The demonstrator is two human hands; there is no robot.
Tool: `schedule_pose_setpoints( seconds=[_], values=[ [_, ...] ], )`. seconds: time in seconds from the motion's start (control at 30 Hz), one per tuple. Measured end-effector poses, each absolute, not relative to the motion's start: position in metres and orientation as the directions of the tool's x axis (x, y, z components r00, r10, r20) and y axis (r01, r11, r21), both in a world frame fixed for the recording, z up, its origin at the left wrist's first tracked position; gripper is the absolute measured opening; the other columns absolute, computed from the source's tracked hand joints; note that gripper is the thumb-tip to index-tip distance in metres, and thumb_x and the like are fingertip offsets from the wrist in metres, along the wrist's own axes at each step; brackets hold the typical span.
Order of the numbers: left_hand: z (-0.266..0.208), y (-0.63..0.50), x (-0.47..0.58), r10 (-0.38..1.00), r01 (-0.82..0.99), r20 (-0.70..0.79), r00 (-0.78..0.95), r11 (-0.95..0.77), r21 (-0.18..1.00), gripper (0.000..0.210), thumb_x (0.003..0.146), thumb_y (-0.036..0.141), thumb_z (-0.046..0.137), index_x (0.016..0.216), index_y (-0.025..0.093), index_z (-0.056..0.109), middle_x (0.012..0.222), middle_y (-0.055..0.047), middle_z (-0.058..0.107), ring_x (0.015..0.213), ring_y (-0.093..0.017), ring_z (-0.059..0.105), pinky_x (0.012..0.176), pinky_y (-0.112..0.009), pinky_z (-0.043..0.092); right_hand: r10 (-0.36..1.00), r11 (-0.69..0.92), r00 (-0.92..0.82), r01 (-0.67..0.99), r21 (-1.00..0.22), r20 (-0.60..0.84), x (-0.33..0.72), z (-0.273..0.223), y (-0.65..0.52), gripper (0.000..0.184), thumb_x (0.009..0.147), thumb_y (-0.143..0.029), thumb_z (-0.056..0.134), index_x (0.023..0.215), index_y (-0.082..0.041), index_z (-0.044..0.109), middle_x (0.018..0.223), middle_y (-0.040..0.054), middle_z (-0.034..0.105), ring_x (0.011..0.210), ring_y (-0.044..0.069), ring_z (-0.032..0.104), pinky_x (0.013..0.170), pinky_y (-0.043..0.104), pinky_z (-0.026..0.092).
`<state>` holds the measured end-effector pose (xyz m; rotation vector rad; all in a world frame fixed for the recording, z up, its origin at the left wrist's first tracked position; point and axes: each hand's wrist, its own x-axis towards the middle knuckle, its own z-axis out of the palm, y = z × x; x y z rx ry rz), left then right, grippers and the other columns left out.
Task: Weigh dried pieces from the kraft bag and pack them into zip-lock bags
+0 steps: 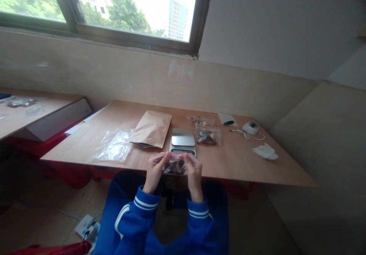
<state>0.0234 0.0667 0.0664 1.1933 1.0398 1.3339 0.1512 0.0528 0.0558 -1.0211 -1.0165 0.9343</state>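
Observation:
Between my two hands is a clear zip bag [175,167] with dark and light brown pieces in it, held at the table's front edge. My left hand [156,171] pinches the bag's top edge on one side. On the other side my right hand [193,173] grips the same edge, thumb on top. Just beyond the bag lies a kitchen scale [183,137] with a bare metal plate; its display is partly hidden by the bag and hands. Right of the scale, a filled zip bag [208,136] rests on the table, with another zip bag [201,121] behind it.
A brown paper pouch [153,129] and clear plastic bags [116,145] lie left of the scale. To the right are a green marker [228,123] on white paper, a white dome camera [250,128] with its cable, and a crumpled tissue [265,151]. A power strip [87,230] is on the floor.

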Motion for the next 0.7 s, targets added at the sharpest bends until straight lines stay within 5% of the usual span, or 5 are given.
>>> schedule_pose_setpoints(
  seconds=[0.17,0.33,0.57,0.7],
  values=[
    [0.064,0.067,0.023,1.000,-0.215,0.026,-0.010,-0.028,0.976,0.048,0.082,0.056,0.053,0.078,0.014,0.075,0.076,-0.009,0.074,0.074,-0.024,0.069,0.066,-0.031,0.052,0.961,0.156,0.262,-0.230,-0.961,0.094,0.151,0.051,0.056,0.034,0.082,-0.050,0.060,0.076,-0.019,0.071,0.071,0.0035,0.072,0.066,0.020,0.066,0.063,0.030,0.052],
    [0.057,0.074,0.016,0.995,-0.216,-0.051,-0.085,0.032,0.976,0.065,0.084,0.066,0.037,0.074,0.013,0.074,0.077,-0.011,0.075,0.080,-0.025,0.068,0.075,-0.033,0.052,0.969,0.193,0.189,-0.169,-0.966,0.161,0.158,0.048,0.062,0.044,0.086,-0.055,0.052,0.077,-0.017,0.071,0.077,0.0064,0.072,0.075,0.020,0.068,0.075,0.031,0.052],
    [0.043,0.087,-0.018,0.999,-0.131,0.032,-0.038,-0.037,0.991,0.066,0.088,0.060,0.029,0.087,0.013,0.074,0.090,-0.013,0.074,0.077,-0.022,0.066,0.073,-0.033,0.050,0.764,0.184,0.641,-0.118,-0.976,0.067,0.226,0.036,0.058,0.046,0.082,-0.059,0.053,0.068,-0.017,0.066,0.066,0.0050,0.069,0.064,0.020,0.065,0.064,0.031,0.050],
    [0.035,0.092,-0.034,0.992,-0.110,-0.010,-0.127,-0.004,0.994,0.062,0.086,0.061,0.033,0.084,0.012,0.072,0.084,-0.013,0.073,0.072,-0.022,0.066,0.066,-0.032,0.050,0.634,0.196,0.765,-0.018,-0.980,0.113,0.280,0.042,0.087,0.049,0.074,-0.061,0.058,0.089,-0.014,0.066,0.065,0.0039,0.067,0.061,0.019,0.063,0.060,0.031,0.050]
  ],
)
